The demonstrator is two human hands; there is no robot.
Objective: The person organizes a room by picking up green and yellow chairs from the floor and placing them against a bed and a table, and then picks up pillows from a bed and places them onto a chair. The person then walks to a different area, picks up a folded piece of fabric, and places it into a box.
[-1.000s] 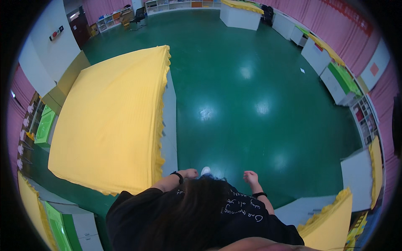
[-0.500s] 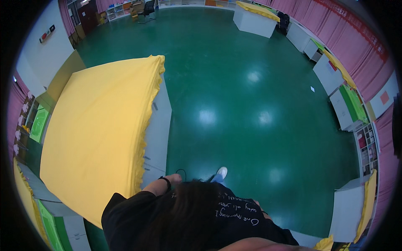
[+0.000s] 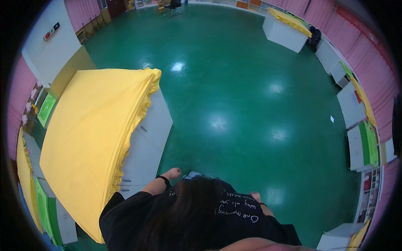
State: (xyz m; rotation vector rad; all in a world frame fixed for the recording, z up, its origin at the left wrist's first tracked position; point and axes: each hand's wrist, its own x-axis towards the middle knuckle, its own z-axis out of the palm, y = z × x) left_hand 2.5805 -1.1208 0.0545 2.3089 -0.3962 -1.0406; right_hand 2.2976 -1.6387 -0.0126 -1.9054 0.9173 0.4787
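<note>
My left hand [image 3: 172,173] hangs low in front of my body, with a dark band round its wrist. It looks rounded, fingers curled in, and a thin dark thing shows at its tip, too small to name. The nearest thing to it is the white cabinet [image 3: 144,152] under a yellow ruffled cloth [image 3: 92,125], on my left. My right hand [image 3: 255,195] is down at my right side, also with a dark wristband. Only a small part of it shows over the green floor [image 3: 234,83], and its fingers cannot be made out.
A white counter with a yellow cloth [image 3: 289,37] stands far right. White cabinets with green tops [image 3: 368,144] and open shelves [image 3: 368,194] line the right wall before pink curtains [image 3: 368,54]. A white scrap [image 3: 332,119] lies on the floor. A chair [image 3: 172,6] stands far back.
The view has turned left: the far counter and right-hand cabinets have shifted right. The white shoe has gone from sight. More of both hands shows, and the dark loop beside my left hand is smaller.
</note>
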